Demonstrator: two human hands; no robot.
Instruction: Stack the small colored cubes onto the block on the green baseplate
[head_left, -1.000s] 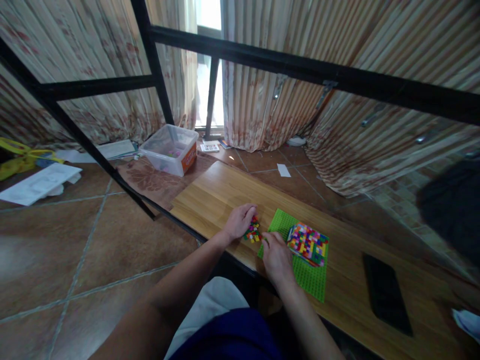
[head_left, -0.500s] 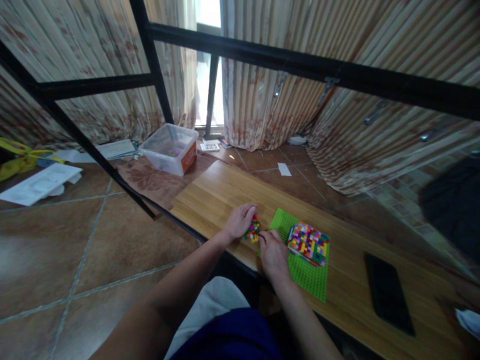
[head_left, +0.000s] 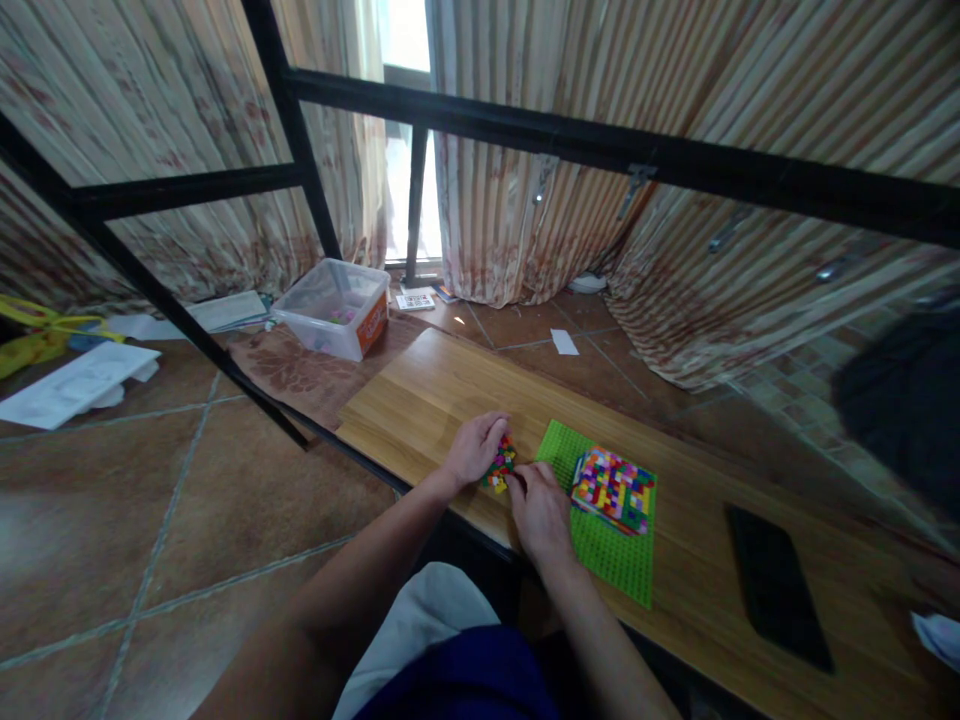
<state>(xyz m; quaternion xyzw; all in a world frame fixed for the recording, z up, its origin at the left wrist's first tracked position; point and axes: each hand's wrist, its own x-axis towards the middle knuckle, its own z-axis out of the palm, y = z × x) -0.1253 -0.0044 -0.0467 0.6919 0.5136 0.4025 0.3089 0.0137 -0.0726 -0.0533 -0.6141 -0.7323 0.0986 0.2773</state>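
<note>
two hands curled around a small brick cluster, left hand gripping, right hand pinching its edge, green baseplate just beside

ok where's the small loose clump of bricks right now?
In the head view the small brick clump sits on the wooden table, pinched between the left hand and right hand, just left of the green baseplate.

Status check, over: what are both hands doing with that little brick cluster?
Left hand and right hand both on small brick cluster. Cluster on wooden table, beside green baseplate. Nothing between.
</note>
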